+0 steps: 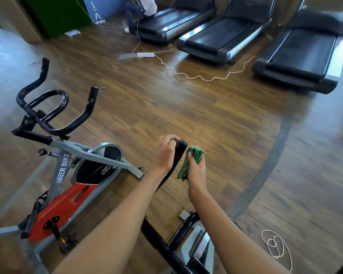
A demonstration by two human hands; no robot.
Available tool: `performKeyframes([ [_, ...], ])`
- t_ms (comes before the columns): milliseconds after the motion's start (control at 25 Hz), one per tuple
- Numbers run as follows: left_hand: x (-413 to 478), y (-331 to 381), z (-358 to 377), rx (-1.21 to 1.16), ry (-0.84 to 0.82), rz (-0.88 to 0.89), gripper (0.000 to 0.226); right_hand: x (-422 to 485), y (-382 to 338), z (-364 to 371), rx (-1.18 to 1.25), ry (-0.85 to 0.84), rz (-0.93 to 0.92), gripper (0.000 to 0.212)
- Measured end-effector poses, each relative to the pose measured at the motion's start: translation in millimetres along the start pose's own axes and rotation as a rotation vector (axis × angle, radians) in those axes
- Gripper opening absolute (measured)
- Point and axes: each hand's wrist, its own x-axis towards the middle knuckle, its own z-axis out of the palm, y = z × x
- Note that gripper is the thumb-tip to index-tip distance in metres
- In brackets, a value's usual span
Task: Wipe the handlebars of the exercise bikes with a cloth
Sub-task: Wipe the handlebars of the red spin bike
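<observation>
GYM FLOOR: A person leans over the nearer of 2 exercise bikes (pixel 200 250), both bare arms stretched forward. The left hand (pixel 165 155) has its fingers (pixel 171 139) curled round the black handlebar horn (pixel 182 147) just under its capped end, gripping it from the left. The right hand (pixel 196 173) pinches a folded green cloth (pixel 194 155) between thumb and fingers. The cloth lies just right of the horn, between those fingers and the bar; whether it touches the grip cannot be told. The horn's long axis runs from below the left wrist up and away to the cap, so a wipe would likely travel along that line. The right hand carries the cloth and sits as close to the bar as the left. Well left of the fingers stands the other bike (pixel 67 175), red and grey, with no hand on its handlebars (pixel 53 107). Far beyond the fingers, 3 treadmills (pixel 297 62) line the wooden floor (pixel 206 119), a white cable (pixel 202 77) trailing before them.
</observation>
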Motion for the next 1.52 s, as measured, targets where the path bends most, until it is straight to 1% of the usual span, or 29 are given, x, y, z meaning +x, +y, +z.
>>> performKeyframes([
  [120, 15, -8, 3, 0.138, -0.077, 0.149, 0.031, 2, -4, 16, 0.036, -0.016, -0.184, 0.051],
  [200, 22, -16, 3, 0.248, -0.146, 0.209, 0.038, -2, 4, 30, 0.041, -0.042, -0.233, 0.056],
  [320, 34, -24, 2, 0.217, -0.214, 0.134, 0.048, -16, 43, 44, 0.053, -0.074, -0.149, 0.060],
  [400, 40, -28, 1, 0.245, -0.267, 0.121, 0.051, -15, 55, 47, 0.052, -0.069, -0.083, 0.058],
  [480, 41, -30, 0, 0.282, -0.321, 0.110, 0.052, -4, 48, 52, 0.065, 0.017, -0.127, 0.058],
  [560, 37, -24, -3, 0.281, -0.366, 0.075, 0.043, -8, 44, 64, 0.035, 0.102, -0.143, 0.061],
  [600, 34, -20, -4, 0.284, -0.389, 0.063, 0.040, -17, 47, 67, 0.011, 0.099, -0.118, 0.063],
  [680, 31, -19, -5, 0.319, -0.416, 0.059, 0.039, -37, 58, 73, -0.005, 0.061, 0.035, 0.064],
  [760, 28, -16, -5, 0.357, -0.423, 0.069, 0.038, -40, 61, 72, 0.012, 0.029, 0.183, 0.061],
  [800, 25, -16, -5, 0.374, -0.419, 0.068, 0.039, -38, 59, 73, 0.034, 0.043, 0.223, 0.059],
  [880, 20, -17, -4, 0.433, -0.403, 0.072, 0.044, -46, 58, 73, -0.050, 0.011, 0.248, 0.054],
  [920, 18, -16, -4, 0.468, -0.399, 0.081, 0.047, -56, 64, 70, -0.137, -0.052, 0.279, 0.052],
  [960, 17, -15, -4, 0.501, -0.392, 0.089, 0.049, -69, 68, 63, -0.261, -0.161, 0.317, 0.048],
  [1040, 16, -14, -3, 0.552, -0.376, 0.099, 0.051, -84, 68, 48, -0.563, -0.434, 0.387, 0.044],
  [1080, 16, -15, -3, 0.564, -0.371, 0.098, 0.051, -83, 65, 44, -0.696, -0.515, 0.395, 0.044],
  [1120, 17, -15, -3, 0.568, -0.367, 0.096, 0.052, -82, 61, 42, -0.794, -0.552, 0.395, 0.046],
  [1240, 16, -17, -3, 0.578, -0.350, 0.093, 0.053, -82, 59, 36, -0.916, -0.591, 0.353, 0.058],
  [1280, 15, -16, -2, 0.576, -0.350, 0.088, 0.052, -87, 60, 31, -1.008, -0.646, 0.313, 0.061],
  [1360, 15, -15, -2, 0.572, -0.348, 0.082, 0.049, -91, 62, 20, -1.196, -0.779, 0.242, 0.062],
  [1440, 13, -13, -2, 0.571, -0.349, 0.070, 0.048, -88, 60, 21, -1.202, -0.778, 0.214, 0.059],
  [1520, 12, -12, -2, 0.597, -0.343, 0.057, 0.049, -87, 61, 25, -1.205, -0.733, 0.163, 0.060],
])
